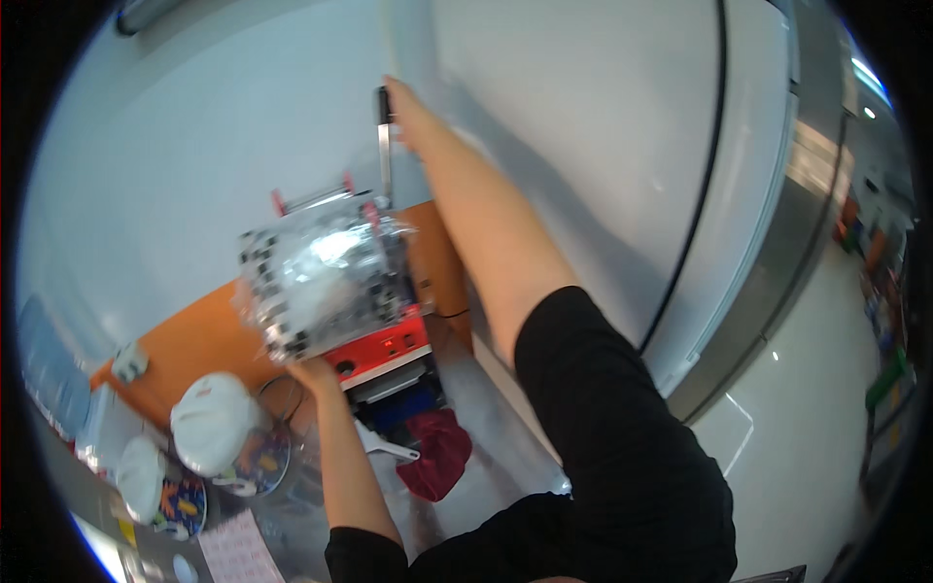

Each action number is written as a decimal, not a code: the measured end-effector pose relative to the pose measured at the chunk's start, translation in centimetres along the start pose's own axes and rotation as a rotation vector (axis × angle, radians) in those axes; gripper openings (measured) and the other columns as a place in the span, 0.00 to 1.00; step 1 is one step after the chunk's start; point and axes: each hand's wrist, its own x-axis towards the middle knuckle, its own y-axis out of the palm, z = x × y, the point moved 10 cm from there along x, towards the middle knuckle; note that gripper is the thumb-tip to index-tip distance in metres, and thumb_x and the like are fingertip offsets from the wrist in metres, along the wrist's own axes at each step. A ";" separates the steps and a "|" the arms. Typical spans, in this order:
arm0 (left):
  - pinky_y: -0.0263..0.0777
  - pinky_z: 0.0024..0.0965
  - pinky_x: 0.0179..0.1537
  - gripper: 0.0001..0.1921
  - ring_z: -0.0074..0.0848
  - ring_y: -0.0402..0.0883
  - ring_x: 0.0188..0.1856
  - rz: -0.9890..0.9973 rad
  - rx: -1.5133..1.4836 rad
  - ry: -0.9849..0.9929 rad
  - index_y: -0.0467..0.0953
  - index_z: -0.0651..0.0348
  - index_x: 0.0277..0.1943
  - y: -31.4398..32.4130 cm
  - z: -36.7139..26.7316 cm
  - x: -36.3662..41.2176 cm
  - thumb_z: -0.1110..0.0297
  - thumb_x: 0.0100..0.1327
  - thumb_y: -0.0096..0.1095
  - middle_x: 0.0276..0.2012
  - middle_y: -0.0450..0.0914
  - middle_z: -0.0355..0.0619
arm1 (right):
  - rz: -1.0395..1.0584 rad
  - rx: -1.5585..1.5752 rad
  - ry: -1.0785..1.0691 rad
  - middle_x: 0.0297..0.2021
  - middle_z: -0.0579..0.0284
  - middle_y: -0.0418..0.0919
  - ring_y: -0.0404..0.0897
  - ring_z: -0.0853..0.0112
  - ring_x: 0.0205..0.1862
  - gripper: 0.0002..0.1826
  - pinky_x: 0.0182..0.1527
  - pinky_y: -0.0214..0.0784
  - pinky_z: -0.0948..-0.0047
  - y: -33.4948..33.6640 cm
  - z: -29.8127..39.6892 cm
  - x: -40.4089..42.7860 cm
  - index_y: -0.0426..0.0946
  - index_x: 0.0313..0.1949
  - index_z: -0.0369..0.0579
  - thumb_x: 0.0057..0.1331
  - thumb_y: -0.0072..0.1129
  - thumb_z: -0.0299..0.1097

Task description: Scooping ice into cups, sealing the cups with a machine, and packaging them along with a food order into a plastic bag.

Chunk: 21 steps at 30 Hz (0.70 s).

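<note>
My right hand [401, 113] is raised, closed around the black grip of an upright metal lever [385, 157]. That lever rises at the back right of a red machine [379, 346] with a small lit display and a knob. Clear plastic film with a black-and-white checkered edge [328, 270] covers the machine's top. Near the film's front left corner is my left hand [310, 368]; its fingers are partly hidden, so its grip is unclear. In front of the machine lie a dark red cloth [437, 455] and a white-handled tool [390, 446].
Two white-lidded containers with colourful patterns [219, 426] [142, 481] stand at left, near a large blue water bottle [51, 364]. A sheet bearing writing [240, 550] lies at the lower left. A white appliance-like panel [583, 131] rises at right.
</note>
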 end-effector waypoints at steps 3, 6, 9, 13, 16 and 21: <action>0.67 0.36 0.56 0.22 0.32 0.72 0.53 0.015 0.038 0.012 0.68 0.67 0.58 -1.8 0.0 1.6 0.57 0.70 0.49 0.55 0.72 0.49 | 0.008 0.010 -0.054 0.38 0.49 0.75 0.77 0.65 0.38 0.29 0.41 0.73 0.65 0.8 0.5 -3.4 0.66 0.50 0.39 0.62 0.55 0.53; 0.70 0.35 0.48 0.18 0.32 0.75 0.46 -0.063 0.225 0.071 0.71 0.70 0.52 -0.2 -1.3 -0.2 0.63 0.68 0.52 0.46 0.76 0.50 | 0.057 0.155 -0.304 0.20 0.59 0.73 0.75 0.70 0.21 0.16 0.28 0.70 0.73 -1.6 2.9 -6.5 0.74 0.27 0.42 0.66 0.50 0.42; 0.73 0.35 0.41 0.14 0.31 0.77 0.39 -0.115 0.323 0.198 0.73 0.70 0.46 0.9 -6.9 -0.9 0.66 0.66 0.52 0.39 0.79 0.49 | 0.185 0.183 -0.275 0.23 0.59 0.74 0.74 0.72 0.24 0.15 0.30 0.69 0.72 -1.2 2.6 -11.3 0.73 0.28 0.40 0.65 0.47 0.38; 0.70 0.35 0.49 0.14 0.32 0.75 0.44 -0.062 0.381 0.076 0.73 0.72 0.48 1.3 -6.7 -1.3 0.71 0.63 0.57 0.47 0.77 0.51 | 0.163 0.297 -0.353 0.22 0.62 0.73 0.72 0.75 0.25 0.14 0.32 0.64 0.76 -2.0 3.6 -13.6 0.72 0.26 0.43 0.66 0.43 0.37; 0.71 0.34 0.43 0.10 0.32 0.76 0.40 -0.099 0.481 0.154 0.74 0.70 0.41 1.8 -8.2 -1.6 0.70 0.64 0.54 0.40 0.78 0.50 | 0.130 0.276 -0.380 0.21 0.65 0.70 0.67 0.78 0.23 0.17 0.28 0.57 0.77 -2.4 2.6 -15.7 0.70 0.25 0.43 0.68 0.44 0.41; 0.71 0.37 0.42 0.10 0.35 0.76 0.38 -0.102 0.668 0.218 0.75 0.71 0.39 1.8 -9.4 -2.0 0.73 0.58 0.61 0.37 0.79 0.51 | 0.091 0.214 -0.659 0.20 0.63 0.68 0.65 0.72 0.24 0.18 0.28 0.55 0.73 -6.5 -0.3 -26.1 0.67 0.21 0.42 0.68 0.43 0.36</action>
